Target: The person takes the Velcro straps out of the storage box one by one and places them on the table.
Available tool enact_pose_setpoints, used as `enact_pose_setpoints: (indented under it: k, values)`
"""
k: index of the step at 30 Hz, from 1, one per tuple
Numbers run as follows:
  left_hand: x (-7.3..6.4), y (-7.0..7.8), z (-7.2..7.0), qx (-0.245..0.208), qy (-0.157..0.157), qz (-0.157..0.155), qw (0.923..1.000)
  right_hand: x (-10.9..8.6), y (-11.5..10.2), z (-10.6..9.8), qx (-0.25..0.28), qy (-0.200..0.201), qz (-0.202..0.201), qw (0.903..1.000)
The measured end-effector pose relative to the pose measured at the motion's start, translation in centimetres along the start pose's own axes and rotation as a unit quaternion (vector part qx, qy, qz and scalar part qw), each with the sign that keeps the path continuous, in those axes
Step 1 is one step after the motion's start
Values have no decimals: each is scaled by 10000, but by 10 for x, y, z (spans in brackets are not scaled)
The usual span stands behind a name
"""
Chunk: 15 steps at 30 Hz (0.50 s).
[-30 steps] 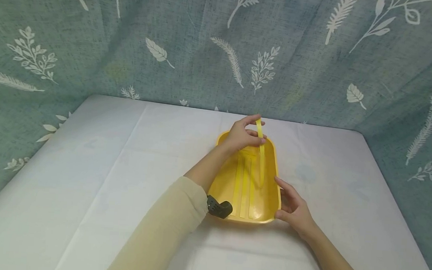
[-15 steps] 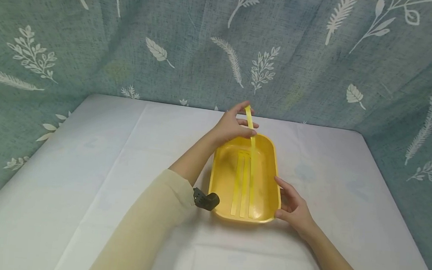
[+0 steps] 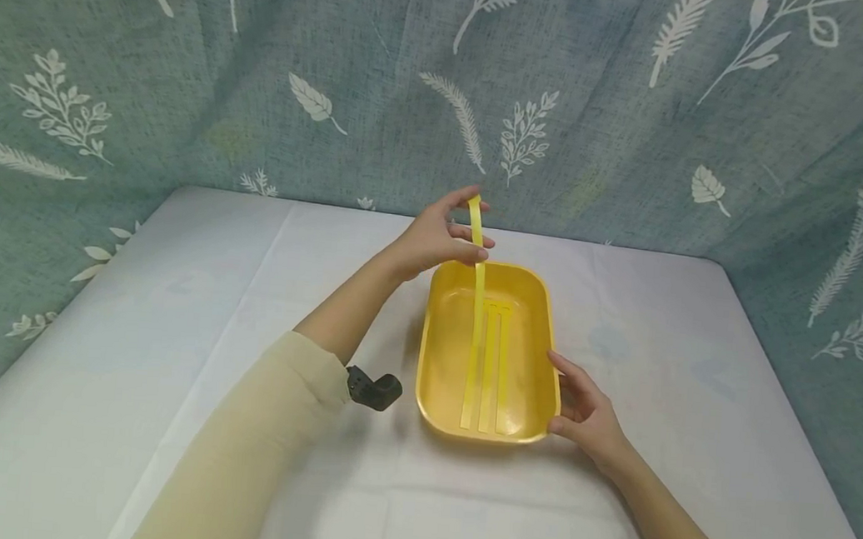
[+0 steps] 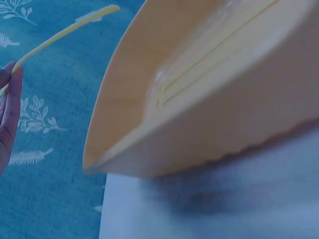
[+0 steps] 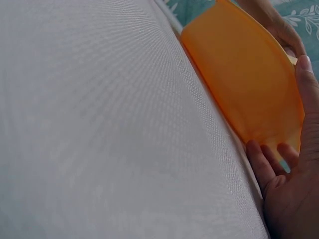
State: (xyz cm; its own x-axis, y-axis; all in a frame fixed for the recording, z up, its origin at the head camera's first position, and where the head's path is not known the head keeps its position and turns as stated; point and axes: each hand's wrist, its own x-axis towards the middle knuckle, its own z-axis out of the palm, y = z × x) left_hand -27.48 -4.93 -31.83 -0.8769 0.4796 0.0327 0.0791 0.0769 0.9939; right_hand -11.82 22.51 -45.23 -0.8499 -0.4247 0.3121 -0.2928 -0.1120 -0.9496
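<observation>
My left hand (image 3: 437, 232) pinches a thin, flat yellow strip (image 3: 479, 285) between thumb and fingers at its upper part. The strip reaches down over the yellow tray (image 3: 437, 345); in the left wrist view the held strip (image 4: 60, 35) curves out from the fingertips, apart from the tray. Similar yellow strips (image 3: 488, 365) lie lengthwise, side by side, on the tray's floor. At the tray's near right corner my right hand (image 3: 590, 414) holds its side. In the right wrist view the right hand's fingertips (image 5: 254, 149) rest against the tray's outer wall (image 5: 239, 74).
A white cloth (image 3: 248, 307) covers the table under the tray. Behind it hangs a blue-green curtain (image 3: 384, 91) with white leaf prints. A black device (image 3: 374, 389) sticks out from the left wrist, left of the tray.
My left hand has moved left and slightly farther away with the strip, from over the tray's right side to its far left part. The right hand and tray stay in place.
</observation>
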Motion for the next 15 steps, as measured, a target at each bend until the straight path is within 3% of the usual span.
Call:
enact_pose_setpoints:
  k: [15]
  values:
    - [-31, 4, -36, 371, 122, 280, 9988, 0, 1, -1, 170, -102, 55, 9998]
